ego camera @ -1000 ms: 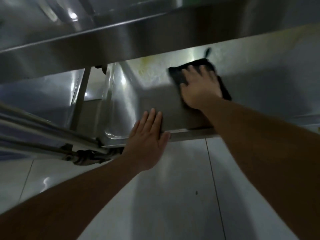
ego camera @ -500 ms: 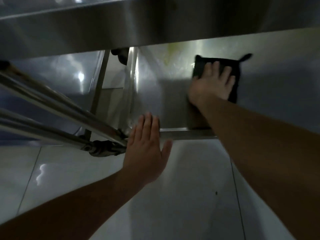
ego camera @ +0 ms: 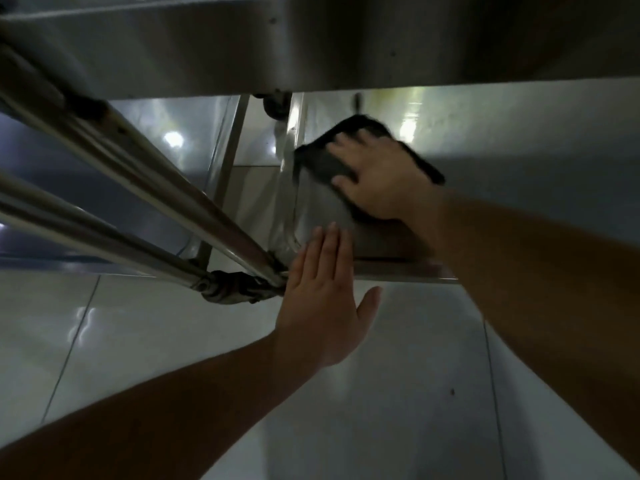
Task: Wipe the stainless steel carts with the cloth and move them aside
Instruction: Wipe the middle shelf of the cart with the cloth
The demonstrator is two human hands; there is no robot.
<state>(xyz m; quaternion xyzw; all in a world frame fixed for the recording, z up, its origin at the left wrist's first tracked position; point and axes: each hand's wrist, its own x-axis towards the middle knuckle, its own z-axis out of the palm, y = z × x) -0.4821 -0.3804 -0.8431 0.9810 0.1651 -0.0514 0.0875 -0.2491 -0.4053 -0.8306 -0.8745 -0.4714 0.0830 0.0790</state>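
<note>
Nearest the viewer, two bare forearms reach forward over a pale tiled floor (ego camera: pixel 398 393), which shines with dim reflections. The left hand (ego camera: pixel 323 299) is flat and open, fingers together and thumb spread out to the side; its fingertips rest at the front edge of the cart's lower shelf (ego camera: pixel 519 188), close to that shelf's front left corner. Just left of this hand, a caster wheel (ego camera: pixel 232 289) sits under the corner where two shiny steel tubes (ego camera: pixel 145 188) come slanting down from the upper left.

Further in, the right hand (ego camera: pixel 384 178) lies palm down on a dark cloth (ego camera: pixel 322 161), fingers spread and pressing it flat against the shelf rather than gripping it. The cloth sits near the left edge of the lower shelf, roughly midway back, its corners sticking out on both sides of the hand. It looks a little blurred.

Beyond the cloth, the shelf surface shows a yellowish smear (ego camera: pixel 408 102) towards the back. Above everything, the underside and front rim of the cart's upper shelf (ego camera: pixel 311 46) span the top of the view. A second wheel (ego camera: pixel 275 105) is just visible at the far left corner.
</note>
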